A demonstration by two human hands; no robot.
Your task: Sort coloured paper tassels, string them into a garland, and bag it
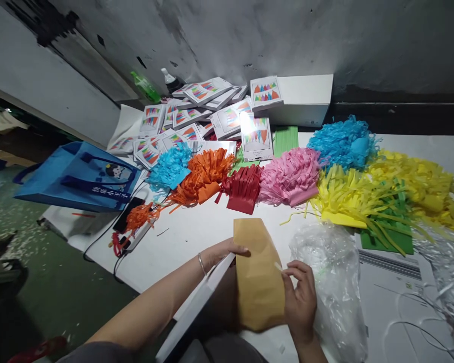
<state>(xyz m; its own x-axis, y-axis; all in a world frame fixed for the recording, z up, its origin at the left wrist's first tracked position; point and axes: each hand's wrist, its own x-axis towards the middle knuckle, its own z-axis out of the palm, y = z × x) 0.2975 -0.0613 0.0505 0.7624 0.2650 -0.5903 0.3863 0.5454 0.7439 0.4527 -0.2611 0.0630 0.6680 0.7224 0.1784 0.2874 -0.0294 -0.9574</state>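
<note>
A brown kraft paper envelope lies in front of me at the near edge of the table. My left hand is closed on its left edge, thumb on top and the other fingers hidden. A thin white panel or box leans at that wrist; whether the hand also grips it I cannot tell. My right hand is at the envelope's right edge, thumb and forefinger pinching a small pale strip over the paper.
Fringed paper bundles in orange, red, pink and yellow line the table. Behind are stacked printed boxes. A blue bag stands left; a clear plastic bag lies right.
</note>
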